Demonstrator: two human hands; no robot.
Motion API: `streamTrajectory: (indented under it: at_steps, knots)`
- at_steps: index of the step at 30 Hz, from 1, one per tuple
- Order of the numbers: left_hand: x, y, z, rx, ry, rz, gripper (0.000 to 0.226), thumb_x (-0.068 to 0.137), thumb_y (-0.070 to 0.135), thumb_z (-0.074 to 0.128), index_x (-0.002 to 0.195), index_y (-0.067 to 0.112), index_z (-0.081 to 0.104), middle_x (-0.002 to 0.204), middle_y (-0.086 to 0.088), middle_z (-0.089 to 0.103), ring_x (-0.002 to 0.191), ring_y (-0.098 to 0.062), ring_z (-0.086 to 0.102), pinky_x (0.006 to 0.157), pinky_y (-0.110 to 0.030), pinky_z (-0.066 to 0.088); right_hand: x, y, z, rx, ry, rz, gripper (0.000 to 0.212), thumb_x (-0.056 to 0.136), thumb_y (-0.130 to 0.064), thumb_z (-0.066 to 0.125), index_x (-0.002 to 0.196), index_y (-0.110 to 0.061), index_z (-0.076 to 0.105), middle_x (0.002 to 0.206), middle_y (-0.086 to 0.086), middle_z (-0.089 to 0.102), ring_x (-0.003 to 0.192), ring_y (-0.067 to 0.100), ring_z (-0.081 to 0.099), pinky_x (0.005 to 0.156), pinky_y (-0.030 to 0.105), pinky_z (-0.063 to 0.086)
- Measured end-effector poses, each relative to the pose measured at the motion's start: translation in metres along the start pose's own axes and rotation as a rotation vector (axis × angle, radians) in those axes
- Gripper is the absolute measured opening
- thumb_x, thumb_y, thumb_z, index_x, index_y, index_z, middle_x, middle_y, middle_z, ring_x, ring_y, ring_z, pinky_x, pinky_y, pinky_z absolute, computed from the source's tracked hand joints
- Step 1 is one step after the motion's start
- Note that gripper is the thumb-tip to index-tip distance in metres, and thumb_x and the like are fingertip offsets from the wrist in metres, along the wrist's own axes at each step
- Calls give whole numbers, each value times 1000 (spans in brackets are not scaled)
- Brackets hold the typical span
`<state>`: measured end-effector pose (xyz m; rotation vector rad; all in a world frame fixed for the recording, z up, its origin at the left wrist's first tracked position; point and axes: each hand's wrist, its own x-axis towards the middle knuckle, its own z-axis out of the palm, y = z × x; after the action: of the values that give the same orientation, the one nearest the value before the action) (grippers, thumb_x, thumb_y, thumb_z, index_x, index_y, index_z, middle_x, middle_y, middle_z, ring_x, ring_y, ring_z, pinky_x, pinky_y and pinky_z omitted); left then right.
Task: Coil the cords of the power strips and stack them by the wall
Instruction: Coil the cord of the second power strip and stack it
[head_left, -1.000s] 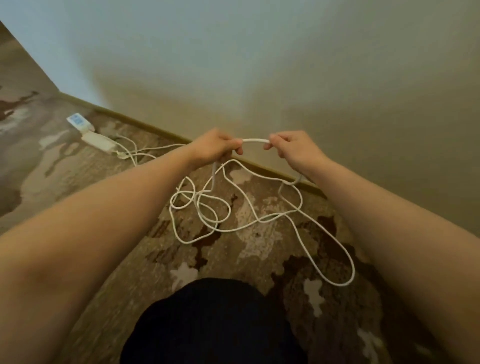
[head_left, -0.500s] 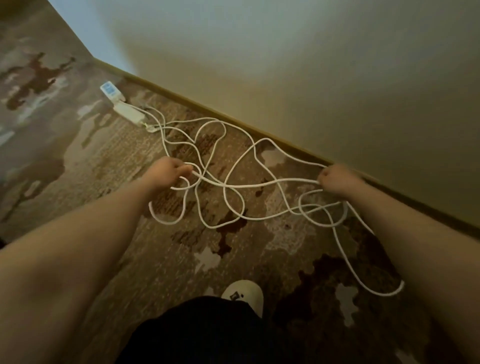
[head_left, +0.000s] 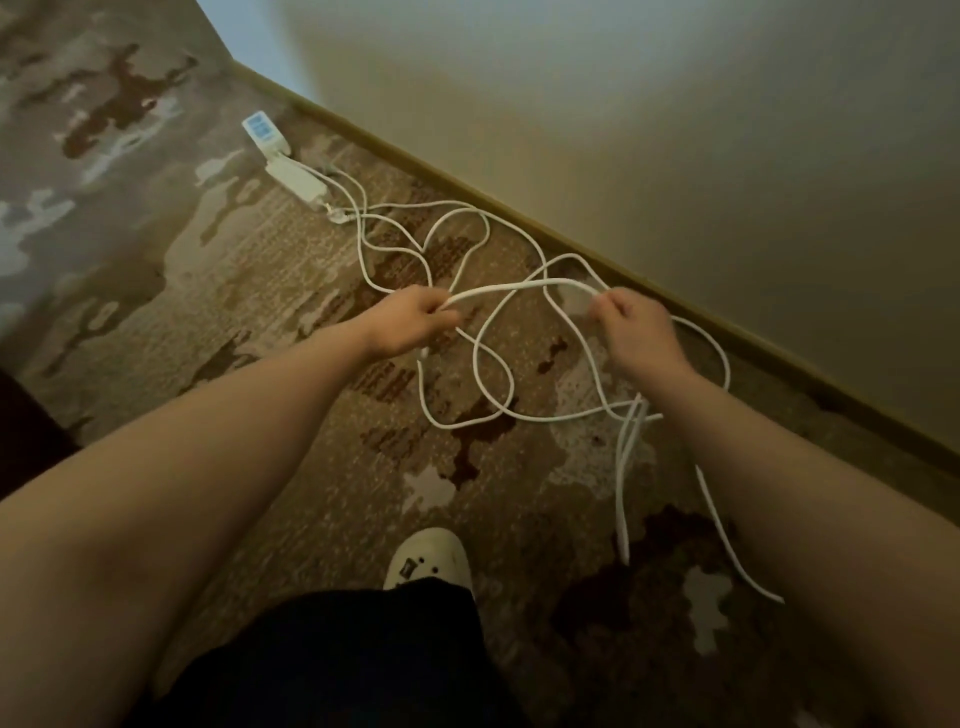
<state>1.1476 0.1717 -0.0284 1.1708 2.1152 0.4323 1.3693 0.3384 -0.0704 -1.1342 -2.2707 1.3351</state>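
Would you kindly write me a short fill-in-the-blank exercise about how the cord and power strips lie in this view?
1. The left hand and right hand each grip the white ____ between them.
2. The white power strips lie on the ____, near the baseboard.
3. Most of the cord lies in loose ____ on the carpet, not yet coiled.
4. A white ____ shows below the hands, at the edge of the dark garment.

Missing words: cord; carpet; loops; shoe

White cord (head_left: 519, 287) tangled on carpet, power strips (head_left: 280, 156) near wall
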Motion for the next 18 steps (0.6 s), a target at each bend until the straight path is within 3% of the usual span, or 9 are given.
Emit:
streamTrajectory:
  at_steps: [4,8,10,12,13,15,18]
  knots:
    - [6,-41,8,-12,33,-36,36,94,29,53,59,24,51,55,8,48,53,-9,43,54,-29,34,10,34,-23,-105,91,139,33,100,-32,44,84,-11,63,80,7,62,80,28,59,71,40,45]
    - [7,-62,7,28,40,-118,34,93,37,53,63,23,59,58,3,53,59,-14,49,57,-27,35,10,43,-13,-409,-62,194,32,101,-33,43,77,-18,58,89,9,65,87,33,60,70,35,41]
    - [8,-56,11,159,-33,-77,31,95,38,49,72,21,61,64,2,56,67,-17,53,59,-26,36,14,34,-2,-616,-167,187,24,99,-35,44,100,-20,63,117,15,64,106,36,58,82,39,45]
    - [9,-36,25,246,-145,43,29,96,37,47,83,17,63,75,-1,60,75,-19,56,65,-27,38,17,15,10,-699,-251,20,48,96,-44,48,140,-24,48,145,13,48,131,36,44,103,47,38]
    - [8,-23,34,253,-176,113,29,97,36,46,86,15,64,79,-2,61,77,-18,56,67,-28,39,19,5,17,-689,-295,-95,57,95,-50,48,147,-27,40,152,10,42,137,34,38,110,49,33]
    - [6,-2,50,213,-163,218,29,97,33,45,90,12,64,82,-2,61,79,-16,55,69,-28,38,18,-7,33,-669,-389,-261,57,94,-59,44,143,-31,45,148,5,48,137,28,40,111,49,30]
    - [3,2,62,209,-148,291,23,97,26,45,94,11,62,88,-4,63,84,-19,56,71,-29,38,8,-4,46,-638,-487,-299,36,96,-54,42,98,-28,65,98,-1,66,101,25,61,81,36,41]
